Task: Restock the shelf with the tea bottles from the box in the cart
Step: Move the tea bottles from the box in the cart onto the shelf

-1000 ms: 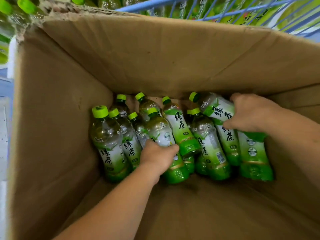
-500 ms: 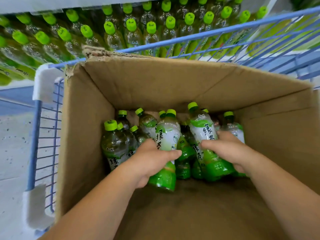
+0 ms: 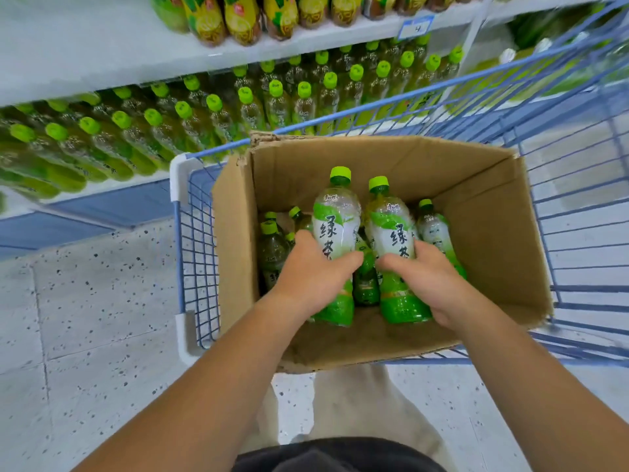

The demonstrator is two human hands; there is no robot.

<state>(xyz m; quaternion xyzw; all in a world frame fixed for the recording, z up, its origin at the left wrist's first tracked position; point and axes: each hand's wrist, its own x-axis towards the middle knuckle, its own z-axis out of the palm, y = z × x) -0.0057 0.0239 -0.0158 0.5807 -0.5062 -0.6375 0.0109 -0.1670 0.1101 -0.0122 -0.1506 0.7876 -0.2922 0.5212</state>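
Note:
An open cardboard box sits in a blue wire cart. My left hand grips a green-capped tea bottle around its middle, raised above the others. My right hand grips a second tea bottle the same way, beside the first. Several more tea bottles lie at the box's bottom, one to the right of my held pair. The white shelf behind the cart carries rows of the same green-capped bottles.
An upper shelf holds yellow-labelled bottles and a blue price tag. Speckled grey floor lies left of the cart. My legs stand against the cart's near edge.
Both hands have lifted their bottles up from the pile toward the box's top. The camera has pulled back and up, bringing the shelves and floor into view.

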